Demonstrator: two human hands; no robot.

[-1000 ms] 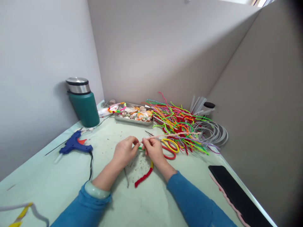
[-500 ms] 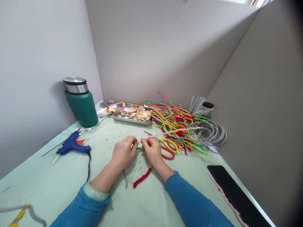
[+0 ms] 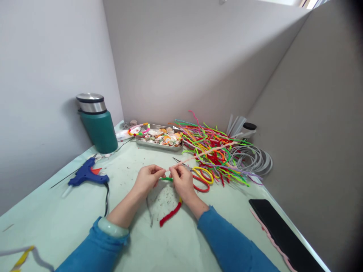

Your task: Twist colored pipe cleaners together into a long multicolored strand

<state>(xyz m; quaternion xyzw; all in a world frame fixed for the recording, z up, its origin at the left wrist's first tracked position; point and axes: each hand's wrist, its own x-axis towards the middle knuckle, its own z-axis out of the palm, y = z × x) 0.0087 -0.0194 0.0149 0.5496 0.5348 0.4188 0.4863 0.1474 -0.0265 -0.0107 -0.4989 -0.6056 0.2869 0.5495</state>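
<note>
My left hand (image 3: 148, 179) is closed in a pinch, its fingertips at the near end of a pale pink pipe cleaner (image 3: 210, 152). Close beside it, my right hand (image 3: 183, 183) pinches the same pipe cleaner, whose long free end slants up to the right. Beneath both hands is a curved band; its red pipe-cleaner wrapping (image 3: 170, 216) turns yellow near my right wrist, and a green stretch (image 3: 166, 179) shows between the hands. A thin grey end (image 3: 149, 213) pokes out below my left hand. My fingers partly hide the band.
Scissors (image 3: 202, 177) with red and yellow handles lie right of my hands, before a pipe-cleaner heap (image 3: 211, 138). Behind are a metal tray (image 3: 159, 145) of buttons and clear tubing coils (image 3: 262, 166). A blue glue gun (image 3: 88, 173) and green bottle (image 3: 100, 128) stand left; a black phone (image 3: 283, 230) lies right.
My left hand has shifted slightly and its wrist has moved left. The free end of the pink pipe cleaner has swung upward. My right hand has barely moved.
</note>
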